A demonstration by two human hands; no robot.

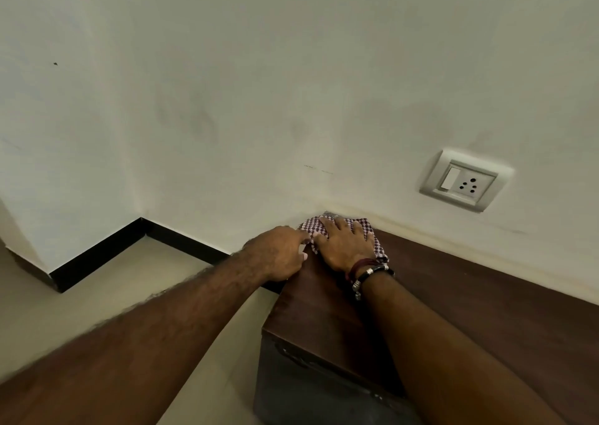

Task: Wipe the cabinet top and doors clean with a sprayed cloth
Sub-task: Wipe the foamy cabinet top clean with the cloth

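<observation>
Hands (345, 246) flat on checked cloth (366, 227), cabinet top (453, 295) corner.

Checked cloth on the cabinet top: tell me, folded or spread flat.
Bunched, not flat: the checked cloth is gathered in folds under the right hand.

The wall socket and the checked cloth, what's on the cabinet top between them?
Nothing: in the head view the dark cabinet top runs bare from the checked cloth under the right hand toward the wall socket.
</observation>
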